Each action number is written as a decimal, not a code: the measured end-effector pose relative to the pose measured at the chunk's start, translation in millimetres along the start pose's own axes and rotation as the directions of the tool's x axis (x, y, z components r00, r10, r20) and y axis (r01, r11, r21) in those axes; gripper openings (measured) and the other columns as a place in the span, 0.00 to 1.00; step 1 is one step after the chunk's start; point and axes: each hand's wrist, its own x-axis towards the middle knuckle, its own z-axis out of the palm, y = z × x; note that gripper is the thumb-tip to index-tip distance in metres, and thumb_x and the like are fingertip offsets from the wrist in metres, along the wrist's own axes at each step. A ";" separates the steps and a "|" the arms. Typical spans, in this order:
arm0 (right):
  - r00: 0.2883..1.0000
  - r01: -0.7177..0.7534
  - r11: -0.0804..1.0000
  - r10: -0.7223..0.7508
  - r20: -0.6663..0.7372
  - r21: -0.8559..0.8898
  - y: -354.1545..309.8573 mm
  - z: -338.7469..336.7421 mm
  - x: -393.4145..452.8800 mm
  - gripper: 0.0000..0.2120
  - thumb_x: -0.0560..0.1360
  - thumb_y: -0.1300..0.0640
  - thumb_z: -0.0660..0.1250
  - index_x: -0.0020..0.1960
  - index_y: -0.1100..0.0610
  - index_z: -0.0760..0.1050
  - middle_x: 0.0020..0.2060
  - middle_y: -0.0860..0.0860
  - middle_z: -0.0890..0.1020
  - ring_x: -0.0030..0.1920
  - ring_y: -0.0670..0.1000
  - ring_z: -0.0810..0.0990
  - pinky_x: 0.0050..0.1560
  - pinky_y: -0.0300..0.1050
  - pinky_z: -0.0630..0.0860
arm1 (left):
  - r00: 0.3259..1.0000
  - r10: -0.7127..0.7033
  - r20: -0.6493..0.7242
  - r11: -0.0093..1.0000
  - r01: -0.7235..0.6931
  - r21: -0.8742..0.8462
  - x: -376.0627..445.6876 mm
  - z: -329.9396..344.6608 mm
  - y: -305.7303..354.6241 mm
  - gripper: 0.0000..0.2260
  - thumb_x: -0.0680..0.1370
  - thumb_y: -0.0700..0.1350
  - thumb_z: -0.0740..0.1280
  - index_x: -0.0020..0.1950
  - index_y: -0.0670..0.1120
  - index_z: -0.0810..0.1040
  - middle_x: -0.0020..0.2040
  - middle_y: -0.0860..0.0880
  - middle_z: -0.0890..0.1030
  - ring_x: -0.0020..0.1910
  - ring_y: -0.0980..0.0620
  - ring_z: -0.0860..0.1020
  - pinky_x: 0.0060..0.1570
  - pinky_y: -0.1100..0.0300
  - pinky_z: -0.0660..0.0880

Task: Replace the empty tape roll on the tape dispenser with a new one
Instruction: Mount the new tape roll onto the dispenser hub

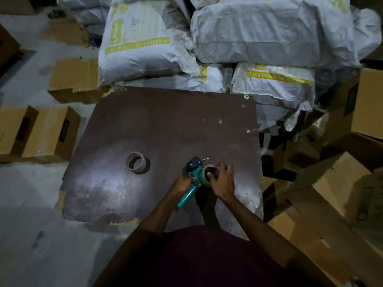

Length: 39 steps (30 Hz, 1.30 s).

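Note:
A teal tape dispenser (191, 186) lies over the near right part of a dark brown board (157, 129). My left hand (181, 186) grips its handle near the frame. A pale tape roll (204, 175) sits on the dispenser's black hub, and my right hand (222, 181) is closed over that roll from the right, with a finger at the hub's centre. The dispenser's black front end (194, 163) points away from me. An empty brown cardboard core (135, 161) stands on the board to the left, apart from both hands.
Grey sacks (248, 38) with yellow print are piled behind the board. Cardboard boxes (41, 131) stand on the floor at the left, and more boxes (331, 183) crowd the right side. The light is dim.

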 end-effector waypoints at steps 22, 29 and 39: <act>0.945 -0.153 0.981 0.110 0.309 0.118 -31.7 4.9 -7.7 0.48 0.68 0.58 0.66 0.79 0.40 0.44 0.60 0.59 0.80 0.56 0.63 0.82 0.53 0.49 0.79 | 0.988 0.029 -0.155 0.999 -0.022 0.047 -30.4 1.4 4.2 0.09 0.75 0.46 0.67 0.46 0.42 0.83 0.45 0.40 0.84 0.40 0.46 0.83 0.41 0.55 0.78; 0.969 -0.037 0.999 0.032 0.246 0.016 -27.0 2.3 -27.3 0.45 0.71 0.57 0.66 0.80 0.44 0.46 0.57 0.60 0.81 0.53 0.65 0.81 0.45 0.47 0.76 | 0.839 0.421 -0.344 0.888 -0.303 0.346 -29.2 -20.8 31.2 0.11 0.77 0.47 0.68 0.58 0.50 0.80 0.55 0.43 0.78 0.56 0.45 0.76 0.59 0.52 0.76; 0.977 0.119 0.991 -0.127 0.171 0.062 -32.5 -2.9 -37.3 0.44 0.69 0.61 0.63 0.79 0.38 0.51 0.36 0.55 0.82 0.31 0.54 0.77 0.29 0.45 0.75 | 0.786 0.578 -0.219 0.616 -0.245 0.748 -37.0 -21.4 64.5 0.17 0.74 0.50 0.68 0.61 0.45 0.77 0.68 0.40 0.71 0.69 0.40 0.67 0.62 0.47 0.72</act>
